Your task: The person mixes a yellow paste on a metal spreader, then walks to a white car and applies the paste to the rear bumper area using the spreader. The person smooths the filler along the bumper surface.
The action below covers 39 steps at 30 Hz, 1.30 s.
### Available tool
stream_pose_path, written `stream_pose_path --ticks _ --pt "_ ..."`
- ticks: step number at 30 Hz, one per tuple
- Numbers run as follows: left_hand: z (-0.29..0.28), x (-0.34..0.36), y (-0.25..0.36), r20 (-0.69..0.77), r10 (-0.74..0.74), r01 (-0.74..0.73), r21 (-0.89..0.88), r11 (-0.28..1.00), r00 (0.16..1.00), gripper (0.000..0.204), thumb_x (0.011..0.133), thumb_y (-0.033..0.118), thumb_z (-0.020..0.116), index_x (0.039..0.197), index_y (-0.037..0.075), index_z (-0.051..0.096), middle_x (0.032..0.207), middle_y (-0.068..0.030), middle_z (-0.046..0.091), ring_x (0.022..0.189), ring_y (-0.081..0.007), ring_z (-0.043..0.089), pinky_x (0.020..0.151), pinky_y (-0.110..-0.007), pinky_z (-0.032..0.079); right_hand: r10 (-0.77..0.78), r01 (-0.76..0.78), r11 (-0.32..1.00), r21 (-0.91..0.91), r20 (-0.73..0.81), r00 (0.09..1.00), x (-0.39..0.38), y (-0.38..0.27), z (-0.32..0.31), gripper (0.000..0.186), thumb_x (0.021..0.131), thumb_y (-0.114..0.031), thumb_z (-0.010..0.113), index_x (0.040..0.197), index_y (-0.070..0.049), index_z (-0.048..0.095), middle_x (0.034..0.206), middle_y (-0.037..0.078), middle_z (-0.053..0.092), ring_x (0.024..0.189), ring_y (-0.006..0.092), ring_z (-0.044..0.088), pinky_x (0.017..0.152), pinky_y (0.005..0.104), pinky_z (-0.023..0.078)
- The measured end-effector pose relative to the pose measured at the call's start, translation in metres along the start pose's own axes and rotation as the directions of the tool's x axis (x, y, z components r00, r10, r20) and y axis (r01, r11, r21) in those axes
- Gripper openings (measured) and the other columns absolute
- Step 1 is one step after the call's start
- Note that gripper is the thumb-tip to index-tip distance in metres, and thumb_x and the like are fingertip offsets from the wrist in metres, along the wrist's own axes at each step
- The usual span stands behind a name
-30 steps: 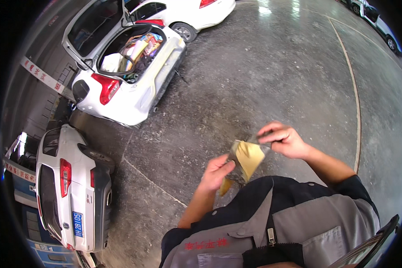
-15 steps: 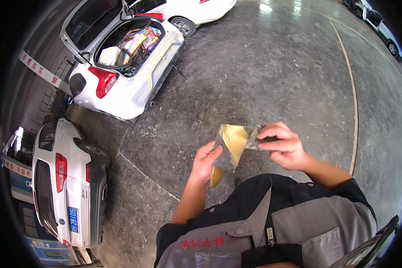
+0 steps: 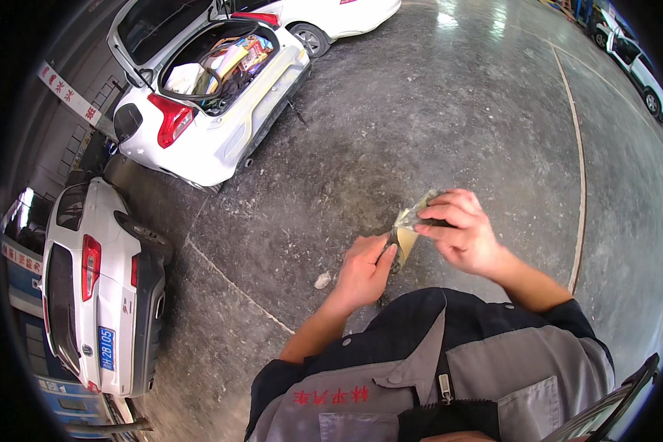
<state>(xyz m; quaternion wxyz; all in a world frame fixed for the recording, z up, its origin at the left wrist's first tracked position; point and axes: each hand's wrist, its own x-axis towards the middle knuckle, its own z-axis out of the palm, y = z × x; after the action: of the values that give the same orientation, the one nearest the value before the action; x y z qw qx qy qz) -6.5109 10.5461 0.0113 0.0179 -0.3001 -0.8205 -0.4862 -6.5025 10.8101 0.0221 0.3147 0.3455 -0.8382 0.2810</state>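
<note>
In the middle, my left hand [image 3: 365, 269] is closed on a flat, dark-edged scraper [image 3: 394, 247] carrying pale yellow paste [image 3: 407, 239]; the blade is turned partly edge-on and half hidden by my fingers. My right hand [image 3: 460, 232] pinches a second thin, smeared, translucent grey-green scraper [image 3: 412, 218], its fingers bent over it at the top of the first one, where the two meet.
A white hatchback [image 3: 214, 144] with open tailgate and packed boot is at upper left, another white car [image 3: 353, 18] behind it. A white car [image 3: 114, 295] stands at left, another [image 3: 633, 59] far upper right. Concrete floor [image 3: 479, 110] has a long line [image 3: 578, 162].
My left hand has turned its scraper from broad face up to nearly edge-on. My right hand has brought the other scraper over it, covering much of the yellow paste.
</note>
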Motion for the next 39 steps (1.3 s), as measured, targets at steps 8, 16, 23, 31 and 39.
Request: stream_pose_path --ticks 8,16,23,31,39 --pt "-0.011 0.005 -0.013 -0.139 -0.173 0.153 -0.139 0.978 0.975 0.023 0.103 0.014 0.058 0.119 0.000 0.067 0.102 -0.0130 0.073 0.093 -0.0241 0.068 0.082 -0.037 0.052 -0.007 -0.002 0.995 0.101 0.087 0.996 -0.002 -0.019 0.024 0.040 0.062 -0.003 0.074 0.101 -0.013 0.077 0.114 0.002 0.069 0.108 0.0248 0.063 0.096 0.0455 0.048" --pt "-0.008 -0.014 -0.038 0.379 -0.197 0.425 -0.844 0.327 0.904 0.033 0.105 0.014 0.055 0.131 -0.005 0.062 0.119 -0.0071 0.070 0.107 -0.0150 0.066 0.096 -0.031 0.051 0.191 -0.227 0.490 0.842 0.150 0.970 0.005 -0.009 -0.004 0.045 0.073 0.012 0.055 0.110 -0.002 0.077 0.123 0.015 0.068 0.113 0.0286 0.063 0.099 0.0408 0.048" --pt "-0.008 -0.020 -0.018 0.217 -0.203 0.295 -0.605 0.739 0.955 0.030 0.104 0.015 0.057 0.127 -0.002 0.064 0.111 -0.0047 0.072 0.103 -0.0136 0.064 0.091 -0.032 0.051 0.188 -0.207 0.857 0.472 0.088 0.978 0.004 0.019 -0.015 0.044 0.068 0.008 0.058 0.107 -0.004 0.077 0.117 0.011 0.071 0.110 0.0299 0.064 0.098 0.0426 0.048" --pt "-0.001 -0.011 -0.015 -0.089 -0.247 0.211 -0.294 0.932 0.965 0.021 0.105 0.016 0.057 0.116 0.000 0.066 0.092 -0.0042 0.070 0.080 -0.0077 0.057 0.075 -0.028 0.049 -0.095 0.091 0.995 0.047 0.077 0.993 0.001 -0.028 0.013 0.042 0.063 0.000 0.072 0.102 -0.012 0.078 0.118 0.004 0.068 0.107 0.0277 0.063 0.096 0.0470 0.048" --pt "-0.007 -0.025 -0.040 0.401 -0.216 0.449 -0.851 0.270 0.890 0.034 0.101 0.014 0.061 0.131 -0.002 0.063 0.120 -0.0064 0.071 0.110 -0.0141 0.065 0.099 -0.031 0.049 0.200 -0.274 0.381 0.883 0.211 0.957 0.002 -0.011 0.001 0.046 0.073 0.013 0.054 0.111 -0.001 0.077 0.121 0.019 0.067 0.114 0.0283 0.062 0.095 0.0387 0.049"
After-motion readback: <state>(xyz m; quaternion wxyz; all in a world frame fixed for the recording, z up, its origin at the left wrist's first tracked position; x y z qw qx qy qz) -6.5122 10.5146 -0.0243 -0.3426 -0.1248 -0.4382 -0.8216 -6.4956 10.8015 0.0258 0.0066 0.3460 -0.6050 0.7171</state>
